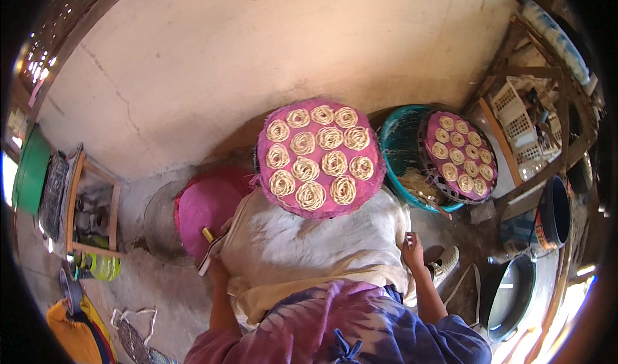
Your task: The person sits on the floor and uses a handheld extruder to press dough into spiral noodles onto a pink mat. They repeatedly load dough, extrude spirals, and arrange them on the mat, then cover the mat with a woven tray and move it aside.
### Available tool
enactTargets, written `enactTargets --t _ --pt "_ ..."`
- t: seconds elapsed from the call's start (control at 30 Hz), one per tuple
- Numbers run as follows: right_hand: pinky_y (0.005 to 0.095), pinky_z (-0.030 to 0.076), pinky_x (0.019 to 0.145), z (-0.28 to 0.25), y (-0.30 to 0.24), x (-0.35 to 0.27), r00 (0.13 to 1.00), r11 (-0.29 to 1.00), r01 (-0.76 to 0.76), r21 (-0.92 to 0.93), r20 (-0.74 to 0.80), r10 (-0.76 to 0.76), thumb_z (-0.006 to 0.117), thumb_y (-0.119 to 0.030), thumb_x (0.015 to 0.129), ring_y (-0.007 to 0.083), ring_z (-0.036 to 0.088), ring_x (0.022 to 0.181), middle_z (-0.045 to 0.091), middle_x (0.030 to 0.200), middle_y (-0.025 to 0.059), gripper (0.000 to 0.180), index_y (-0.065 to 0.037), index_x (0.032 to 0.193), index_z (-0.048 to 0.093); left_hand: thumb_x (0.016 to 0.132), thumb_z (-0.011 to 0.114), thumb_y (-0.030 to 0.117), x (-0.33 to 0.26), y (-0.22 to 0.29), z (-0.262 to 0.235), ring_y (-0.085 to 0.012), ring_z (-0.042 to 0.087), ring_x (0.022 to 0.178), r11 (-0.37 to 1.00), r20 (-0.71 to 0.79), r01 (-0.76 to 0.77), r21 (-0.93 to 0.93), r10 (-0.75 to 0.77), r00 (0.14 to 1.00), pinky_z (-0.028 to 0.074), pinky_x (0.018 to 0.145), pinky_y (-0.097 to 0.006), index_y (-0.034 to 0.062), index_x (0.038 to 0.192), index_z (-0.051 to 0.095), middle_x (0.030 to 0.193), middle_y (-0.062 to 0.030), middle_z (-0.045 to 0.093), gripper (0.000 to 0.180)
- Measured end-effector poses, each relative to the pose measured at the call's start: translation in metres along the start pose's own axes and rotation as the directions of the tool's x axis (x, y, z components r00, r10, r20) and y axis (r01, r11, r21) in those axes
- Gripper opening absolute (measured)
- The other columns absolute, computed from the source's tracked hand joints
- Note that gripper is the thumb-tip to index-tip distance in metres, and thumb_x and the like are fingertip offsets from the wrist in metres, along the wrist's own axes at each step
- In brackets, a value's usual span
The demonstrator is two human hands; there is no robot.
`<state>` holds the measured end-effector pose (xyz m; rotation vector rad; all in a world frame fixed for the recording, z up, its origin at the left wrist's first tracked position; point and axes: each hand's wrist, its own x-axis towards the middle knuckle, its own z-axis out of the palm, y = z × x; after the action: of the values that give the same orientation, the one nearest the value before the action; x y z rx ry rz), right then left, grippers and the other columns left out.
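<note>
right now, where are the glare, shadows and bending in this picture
Head view: washed-out glare at the lower right edge; head view: shadow on the wall, left of the pink tray; head view: fisheye bending toward the dark rim.

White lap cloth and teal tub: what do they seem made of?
White lap cloth: fabric, matte, judging by its soft folds; fibre can't be told.
Teal tub: probably plastic, fairly smooth with slight sheen, from its solid colour and thin, rounded rim.
</note>
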<state>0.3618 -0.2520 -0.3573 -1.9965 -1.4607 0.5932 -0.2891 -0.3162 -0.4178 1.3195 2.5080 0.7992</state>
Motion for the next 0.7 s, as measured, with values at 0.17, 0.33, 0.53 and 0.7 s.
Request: enactTargets --t 0.17,0.33,0.53,0.7 --pt "0.0519 0.048 0.085 0.020 0.026 -0.013 0.995 0.995 -0.098 -0.009 -0.009 0.098 0.047 -0.022 0.099 0.0482 0.059 0.102 0.059 0.117 0.0278 0.032 -0.007 0.126 0.049 0.095 0.051 0.019 -0.023 0.039 0.027 -0.0440 0.062 0.090 0.984 0.114 0.170 0.053 -0.175 0.978 0.047 0.075 -0.051 -0.0009 0.107 0.055 0.094 -0.0256 0.064 0.024" --pt "0.0497 0.046 0.094 0.022 0.087 -0.004 0.910 0.835 0.340 -0.433 0.374 -0.177 0.043 -0.024 0.101 0.0469 0.053 0.115 0.048 0.131 0.0307 0.041 0.000 0.134 0.045 0.094 0.050 0.021 -0.013 0.012 0.027 -0.0449 0.064 0.085 0.976 0.293 0.120 0.181 -0.170 0.941 0.049 0.073 -0.054 0.0005 0.104 0.059 0.097 -0.0268 0.065 0.024" --pt "0.0495 0.047 0.093 0.024 0.109 0.001 0.889 0.953 0.164 -0.257 0.456 -0.030 0.042 -0.019 0.097 0.0483 0.055 0.109 0.052 0.125 0.0328 0.041 0.004 0.132 0.045 0.095 0.046 0.022 -0.038 -0.036 0.045 -0.0415 0.064 0.089 0.961 0.271 0.002 0.277 -0.081 0.959 0.050 0.076 -0.053 0.0018 0.101 0.062 0.098 -0.0253 0.066 0.026" --pt "0.0494 0.048 0.091 0.026 0.101 0.010 0.901 0.987 -0.065 -0.150 0.417 0.123 0.042 -0.022 0.097 0.0482 0.057 0.102 0.054 0.121 0.0305 0.042 0.000 0.132 0.046 0.097 0.048 0.026 0.013 -0.023 -0.029 -0.0400 0.063 0.088 0.996 -0.251 0.077 -0.035 -0.084 0.964 0.048 0.073 -0.050 0.0007 0.101 0.061 0.095 -0.0231 0.065 0.028"
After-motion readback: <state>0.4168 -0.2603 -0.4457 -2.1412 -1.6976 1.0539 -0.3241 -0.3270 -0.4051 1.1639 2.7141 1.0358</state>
